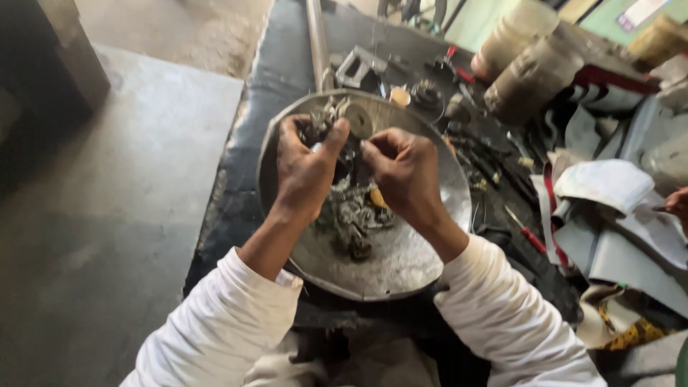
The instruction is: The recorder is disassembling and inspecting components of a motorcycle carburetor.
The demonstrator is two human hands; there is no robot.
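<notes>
Over the metal bowl (401, 265), both hands (355, 168) pinched on small greasy parts (351, 211).

Both my arms reach forward from the near edge, white sleeves pushed back to mid forearm, wrists bare. My left hand (307, 166) is on the left, back of the hand turned up, its fingers (334, 136) curled down with the thumb pressed toward the right. My right hand (405, 172) sits just beside it on the right, knuckles up, fingers bent in and pinched toward the left hand. The two hands nearly meet at the fingertips, forearms angling inward.
</notes>
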